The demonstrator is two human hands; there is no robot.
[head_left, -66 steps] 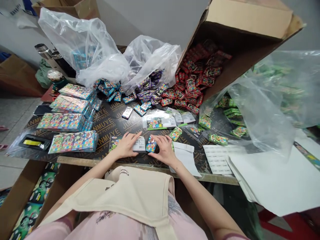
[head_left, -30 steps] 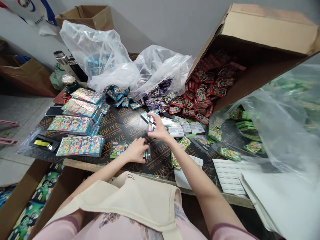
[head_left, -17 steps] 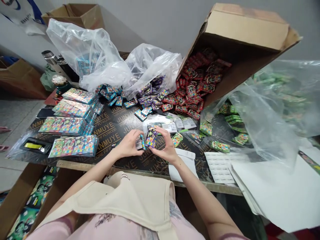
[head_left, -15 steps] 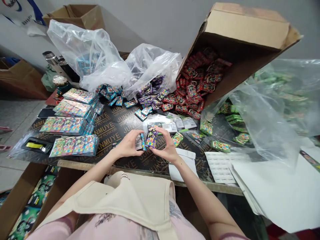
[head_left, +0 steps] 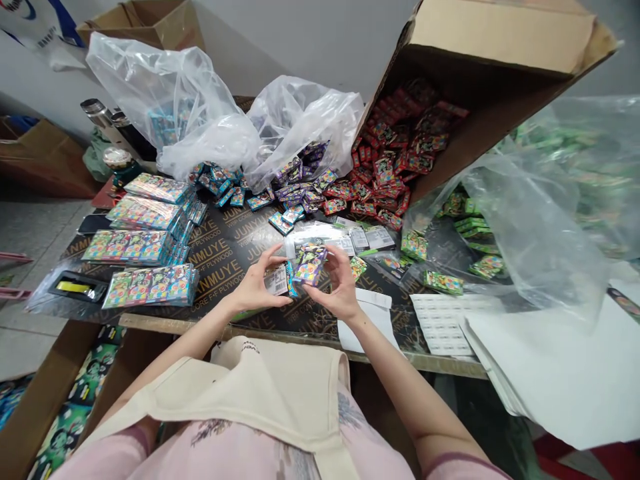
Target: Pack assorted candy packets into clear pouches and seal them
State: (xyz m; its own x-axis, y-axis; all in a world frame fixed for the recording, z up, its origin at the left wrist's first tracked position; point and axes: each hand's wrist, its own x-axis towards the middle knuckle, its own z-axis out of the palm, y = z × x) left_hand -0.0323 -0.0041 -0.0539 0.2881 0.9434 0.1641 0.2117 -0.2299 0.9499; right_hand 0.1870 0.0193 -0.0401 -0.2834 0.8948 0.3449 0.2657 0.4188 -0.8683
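Observation:
My left hand (head_left: 260, 283) is closed on a small blue box (head_left: 280, 280), whose grey back with a barcode shows. Between the thumb and fingers of my right hand (head_left: 339, 283) is a small purple box (head_left: 310, 263) with a colourful printed front, tilted beside the blue one. Both boxes are held just above the dark plywood table (head_left: 215, 267). Behind my hands lie a few grey-backed boxes (head_left: 370, 238), and a pair of loose blue boxes (head_left: 286, 219). A green box (head_left: 357, 267) lies partly hidden behind my right hand.
Wrapped multi-colour packs (head_left: 150, 287) are stacked at left. Along the back lie blue, purple and red boxes (head_left: 385, 173), the red ones spilling from a tipped carton (head_left: 495, 40). Green boxes (head_left: 470, 230) sit by a clear bag at right, near sticker sheets (head_left: 450, 320) and white paper (head_left: 555, 380).
The purple box has tilted and moved slightly right with my right hand. The blue box remains in my left hand. The whole view has shifted a little.

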